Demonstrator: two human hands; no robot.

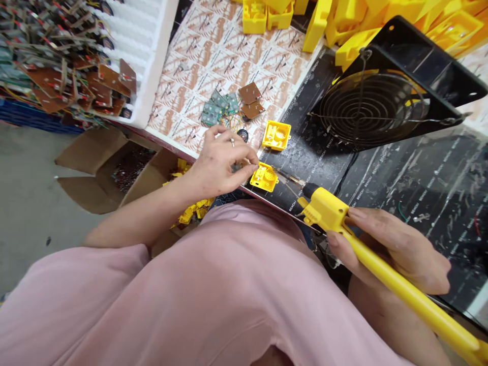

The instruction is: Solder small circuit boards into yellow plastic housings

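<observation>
In my right hand (404,249) is a yellow soldering iron (328,207), gripped between thumb and fingers. Its metal tip reaches the right part of a small open yellow plastic case (264,178) at the table's front edge. My left hand (224,162) is at the case's left side, thumb and forefinger pinched together at its rim; whatever lies between them is too small to make out. Just behind sits a second open yellow case (276,135) with a round grille. Beyond my left hand are green circuit boards (219,105), brown boards (251,93) and a small round black speaker (243,134).
A black fan (360,109) with a wire guard stands at the right, with many yellow cases (354,23) piled behind it. A white foam tray (147,66) at the left holds heaped wired boards. Below the table edge is an open cardboard box (99,162).
</observation>
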